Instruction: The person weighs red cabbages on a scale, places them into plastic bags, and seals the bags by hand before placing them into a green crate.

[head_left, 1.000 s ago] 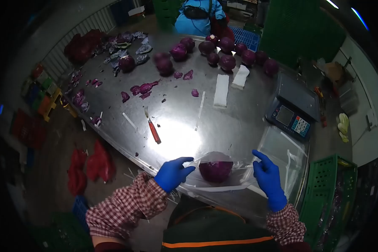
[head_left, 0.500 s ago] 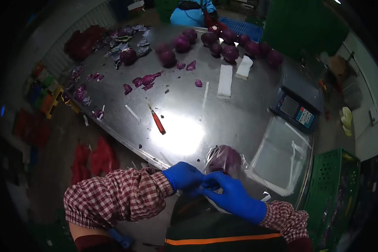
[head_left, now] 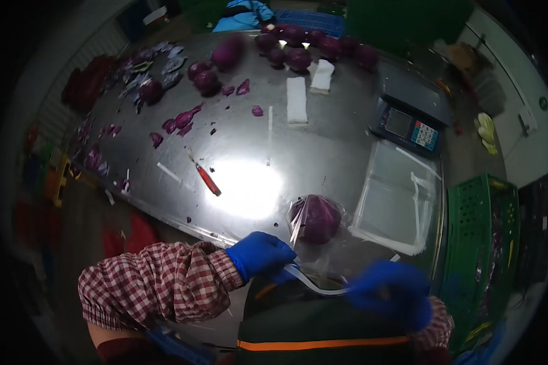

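A red cabbage sits inside a clear plastic bag at the table's front edge. My left hand, in a blue glove, is closed at the bag's open end, its fingertips pinching the edge. From there a thin white strip curves across to my right hand. That gloved hand is smeared by motion, but its fingers appear closed on the strip's far end. A small knife with a red handle lies on the table left of the bagged cabbage.
Flat clear bags lie stacked at the right, below a digital scale. Several red cabbages line the table's back, near two white pads. Loose leaves are scattered leftward. A green crate stands at right.
My right hand has moved right, away from my left, and the white strip now stretches between them. The view has shifted. At the back, a blurred cabbage is in motion.
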Demonstrator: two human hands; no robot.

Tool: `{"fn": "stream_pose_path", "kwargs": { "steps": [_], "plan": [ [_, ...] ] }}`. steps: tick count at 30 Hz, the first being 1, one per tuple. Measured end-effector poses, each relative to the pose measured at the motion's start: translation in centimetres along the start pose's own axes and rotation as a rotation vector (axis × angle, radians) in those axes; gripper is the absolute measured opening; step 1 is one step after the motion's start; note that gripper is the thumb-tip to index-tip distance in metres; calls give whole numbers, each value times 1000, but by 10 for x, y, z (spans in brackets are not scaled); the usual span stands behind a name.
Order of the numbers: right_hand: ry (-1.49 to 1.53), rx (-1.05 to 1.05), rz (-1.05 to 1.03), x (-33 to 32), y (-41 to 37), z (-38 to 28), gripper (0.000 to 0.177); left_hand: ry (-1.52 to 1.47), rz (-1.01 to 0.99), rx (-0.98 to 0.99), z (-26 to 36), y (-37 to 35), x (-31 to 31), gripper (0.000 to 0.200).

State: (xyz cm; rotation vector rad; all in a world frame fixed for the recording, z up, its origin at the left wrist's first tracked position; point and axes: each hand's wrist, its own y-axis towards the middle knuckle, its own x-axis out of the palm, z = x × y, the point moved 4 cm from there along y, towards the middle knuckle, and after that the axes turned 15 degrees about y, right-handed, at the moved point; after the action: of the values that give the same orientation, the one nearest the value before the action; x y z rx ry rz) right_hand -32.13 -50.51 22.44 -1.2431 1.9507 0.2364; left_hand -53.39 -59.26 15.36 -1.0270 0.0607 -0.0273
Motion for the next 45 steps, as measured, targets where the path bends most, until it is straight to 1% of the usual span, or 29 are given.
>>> {"fn": "stream_pose_path", "kwargs": {
  "steps": [1, 3, 5, 8, 10, 12, 13, 16, 17, 19, 21, 22, 23, 24, 25, 26, 29, 30, 31, 32, 33, 34, 36, 37, 39, 41, 43, 44, 45],
  "plan": [
    [691, -336, 55, 7, 36, -21, 21, -27, -22, 36, 4, 0, 1, 26],
    [579, -303, 68, 39, 60, -19, 23, 89, 10, 53, 2, 7, 2, 26],
    [511, -326, 115, 55, 66, -18, 22, 256, -25, 260, 5, 5, 1, 27],
    [435, -337, 119, 66, 69, -19, 22, 54, -22, 19, 13, -4, 4, 28],
    [422, -322, 96, 56, 67, -23, 23, 135, -14, 118, -3, 9, 2, 28],
    [743, -158, -283, 31, 46, -24, 20, 211, -17, 225, 1, 12, 1, 29],
    [849, -102, -280, 9, 10, -4, 21, 58, -24, 154, 6, 7, 1, 29],
    [834, -57, 580, -42, -135, 93, 26, -127, -108, 73, 2, 5, -3, 30],
    [771, 36, 804, -49, -179, 122, 28, -133, -160, 69, 1, 4, -8, 31],
    [370, 391, 764, -43, -232, 171, 32, -130, -252, -21, 1, -9, -25, 31],
    [-490, 971, 139, 3, -278, 274, 47, 187, 144, 241, -20, -1, -49, 38],
    [63, 917, 441, 17, -250, 269, 55, 202, 133, 242, -21, 8, -44, 38],
    [614, 796, 717, 27, -193, 249, 62, 682, 461, 613, -6, 6, -39, 43],
    [563, 400, 706, 36, -136, 232, 77, 1169, 784, 987, 1, 2, -23, 50],
    [331, 300, 461, 30, -78, 191, 85, 1144, 643, 1108, -7, 22, -8, 60],
    [416, 97, 469, 49, -48, 184, 86, 1102, 616, 1223, -7, 33, 5, 54],
    [812, -75, 581, 51, 7, 156, 65, 954, 564, 1382, -9, 57, 10, 47],
    [920, -123, 437, 58, 20, 163, 51, 841, 514, 1401, -7, 57, 8, 44],
    [1027, -166, 289, 66, 29, 164, 37, 850, 515, 1399, -8, 55, 9, 44],
    [1320, 176, 402, 66, 34, 156, 18, 742, 654, 1204, -6, 52, 5, 32],
    [1327, 180, 396, 70, 39, 162, 18, 629, 782, 1002, -7, 51, 2, 20],
    [1210, 162, 482, 75, 47, 173, 20, -202, 628, 784, -20, 75, -4, 14],
    [1093, 146, 558, 78, 62, 180, 25, -294, 585, 638, -29, 99, -9, 17],
    [1142, 339, 575, 84, 73, 180, 28, -386, 535, 499, -36, 114, -11, 20],
    [1184, 542, 591, 100, 82, 196, 32, -353, 630, 408, -40, 144, -23, 23],
    [776, 538, 302, 132, 96, 231, 31, -156, 468, 157, -63, 187, -37, 25],
    [716, 512, 200, 163, 105, 246, 33, 457, 623, 566, -100, 238, -40, 29],
    [662, 483, 95, 176, 104, 246, 34, 166, 507, 130, -82, 215, -35, 30],
    [664, 483, 99, 175, 96, 243, 34, 169, 506, 131, -82, 212, -31, 30]
  ]
}}
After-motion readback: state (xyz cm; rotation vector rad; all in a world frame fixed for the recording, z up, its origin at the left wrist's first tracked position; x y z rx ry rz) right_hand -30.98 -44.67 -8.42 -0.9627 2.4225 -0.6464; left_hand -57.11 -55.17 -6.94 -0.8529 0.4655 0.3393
